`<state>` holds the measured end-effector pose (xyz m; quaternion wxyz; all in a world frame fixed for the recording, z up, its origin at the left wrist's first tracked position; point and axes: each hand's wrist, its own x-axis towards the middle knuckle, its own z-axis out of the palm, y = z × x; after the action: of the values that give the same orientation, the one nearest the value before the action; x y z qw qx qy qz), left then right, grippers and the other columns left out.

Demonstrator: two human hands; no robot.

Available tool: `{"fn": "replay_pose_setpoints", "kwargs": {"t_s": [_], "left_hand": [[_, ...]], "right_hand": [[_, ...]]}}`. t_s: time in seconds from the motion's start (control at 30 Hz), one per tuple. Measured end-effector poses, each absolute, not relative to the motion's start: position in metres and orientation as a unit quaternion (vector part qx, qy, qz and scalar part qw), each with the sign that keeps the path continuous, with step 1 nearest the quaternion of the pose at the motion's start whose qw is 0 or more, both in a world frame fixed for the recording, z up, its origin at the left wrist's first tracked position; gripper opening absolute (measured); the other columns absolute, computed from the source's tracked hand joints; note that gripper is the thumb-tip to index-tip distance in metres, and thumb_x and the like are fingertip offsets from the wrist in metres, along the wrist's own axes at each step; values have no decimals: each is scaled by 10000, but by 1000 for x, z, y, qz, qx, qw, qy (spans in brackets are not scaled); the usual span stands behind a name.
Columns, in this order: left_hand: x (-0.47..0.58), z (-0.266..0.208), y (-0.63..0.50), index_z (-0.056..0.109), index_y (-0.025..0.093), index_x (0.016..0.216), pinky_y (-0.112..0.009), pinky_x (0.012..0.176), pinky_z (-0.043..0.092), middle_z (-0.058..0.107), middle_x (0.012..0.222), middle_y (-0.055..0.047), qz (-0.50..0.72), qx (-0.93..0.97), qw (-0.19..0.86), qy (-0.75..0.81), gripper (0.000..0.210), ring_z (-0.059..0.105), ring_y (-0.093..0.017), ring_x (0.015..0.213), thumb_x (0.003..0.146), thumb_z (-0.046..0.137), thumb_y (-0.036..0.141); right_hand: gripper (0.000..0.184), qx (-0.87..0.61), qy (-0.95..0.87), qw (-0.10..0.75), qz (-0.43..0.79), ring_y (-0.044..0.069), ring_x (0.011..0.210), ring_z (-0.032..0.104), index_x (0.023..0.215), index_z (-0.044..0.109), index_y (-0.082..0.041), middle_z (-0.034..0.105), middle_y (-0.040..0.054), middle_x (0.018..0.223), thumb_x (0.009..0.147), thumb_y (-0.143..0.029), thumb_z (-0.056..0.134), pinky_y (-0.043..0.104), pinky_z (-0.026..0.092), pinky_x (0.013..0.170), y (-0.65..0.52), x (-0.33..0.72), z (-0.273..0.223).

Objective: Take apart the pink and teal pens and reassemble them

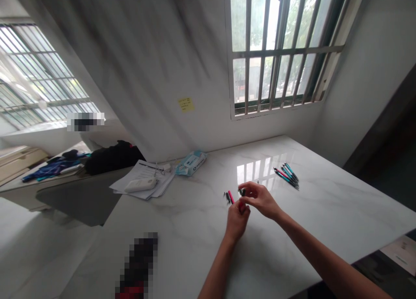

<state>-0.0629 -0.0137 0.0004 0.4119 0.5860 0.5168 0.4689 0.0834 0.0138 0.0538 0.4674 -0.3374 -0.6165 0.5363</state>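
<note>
My left hand (pixel 238 220) is closed low over the marble-patterned table, its fingers curled around something mostly hidden, with a bit of red showing. Right beside it, my right hand (pixel 261 199) pinches a small dark pen part (pixel 242 191), its thumb and fingers nearly meeting the left hand. Just past the left knuckles lie a red pen barrel (pixel 231 197) and a black pen piece (pixel 228 198), with tiny bits near them. Farther right, a group of several pens (pixel 287 175), teal, red and black, lies on the tabletop.
Toward the wall sit a blue-white wipes packet (pixel 191 163) and papers (pixel 143 169) with a white device (pixel 141 184) on top. A yellow note (pixel 186 105) sticks to the wall. Barred windows (pixel 279 52) stand behind. At left, clothes (pixel 110 157) lie on another table.
</note>
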Motion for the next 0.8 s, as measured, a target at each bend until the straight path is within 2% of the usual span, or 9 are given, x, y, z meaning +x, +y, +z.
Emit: {"fn": "replay_pose_setpoints", "kwargs": {"t_s": [0.07, 0.17, 0.27, 0.37, 0.43, 0.53, 0.63, 0.7, 0.8], "left_hand": [[-63, 1, -14, 388, 212, 633, -251, 565, 245, 350, 595, 57, 475, 580, 426, 506, 257, 283, -107, 594, 729, 622, 255], [-64, 0, -13, 326, 220, 634, -246, 562, 239, 315, 599, 63, 488, 569, 451, 485, 349, 259, -100, 595, 734, 652, 293], [-64, 0, -12, 317, 220, 624, -244, 561, 246, 322, 596, 62, 490, 564, 451, 488, 366, 264, -99, 598, 733, 657, 302], [-63, 1, -12, 314, 222, 610, -247, 555, 238, 312, 578, 66, 486, 560, 445, 502, 368, 260, -98, 590, 726, 655, 298], [-63, 2, -12, 309, 223, 608, -248, 553, 231, 302, 574, 69, 487, 559, 449, 498, 374, 252, -96, 586, 724, 657, 297], [-62, 2, -12, 350, 215, 607, -245, 558, 233, 328, 586, 67, 492, 553, 455, 495, 364, 262, -94, 592, 721, 682, 311], [-62, 1, -11, 343, 216, 603, -244, 558, 231, 318, 581, 71, 492, 544, 459, 501, 410, 256, -92, 590, 711, 718, 341], [-62, 1, -11, 305, 224, 610, -244, 554, 229, 294, 576, 77, 490, 544, 466, 498, 454, 241, -92, 585, 717, 724, 362], [-62, 2, -13, 282, 230, 626, -244, 555, 229, 275, 585, 78, 490, 546, 468, 494, 475, 226, -95, 582, 749, 712, 390]], "right_hand": [[378, -323, -612, 458, 559, 167, 784, 693, 1145, 716, -202, 724, 17, 879, 786, -287, 800, 349, 590, 814, 13, 84, 57], [404, -299, -610, 442, 586, 181, 836, 723, 1188, 694, -211, 761, 46, 982, 799, -281, 778, 359, 588, 843, 13, 85, 63], [402, -323, -621, 440, 562, 194, 882, 725, 1177, 684, -212, 762, 66, 1046, 793, -286, 779, 339, 591, 794, 13, 85, 65], [335, -364, -627, 452, 520, 198, 859, 719, 1078, 696, -201, 753, 54, 980, 774, -302, 797, 336, 596, 771, 14, 83, 63], [284, -361, -629, 456, 516, 200, 880, 726, 1070, 694, -202, 758, 50, 954, 807, -289, 758, 352, 595, 818, 12, 81, 63], [351, -353, -644, 445, 513, 221, 1016, 724, 1161, 682, -230, 768, 69, 1076, 815, -257, 736, 357, 589, 850, 10, 80, 66], [343, -374, -645, 456, 486, 225, 959, 736, 1119, 706, -226, 775, 62, 1010, 792, -296, 780, 371, 595, 839, 9, 81, 69], [327, -367, -630, 473, 495, 225, 922, 748, 1100, 716, -210, 781, 61, 952, 810, -343, 784, 411, 595, 894, 11, 82, 72], [380, -343, -605, 501, 515, 243, 987, 751, 1132, 702, -204, 793, 87, 1004, 817, -390, 803, 448, 579, 970, 16, 85, 83]]}}
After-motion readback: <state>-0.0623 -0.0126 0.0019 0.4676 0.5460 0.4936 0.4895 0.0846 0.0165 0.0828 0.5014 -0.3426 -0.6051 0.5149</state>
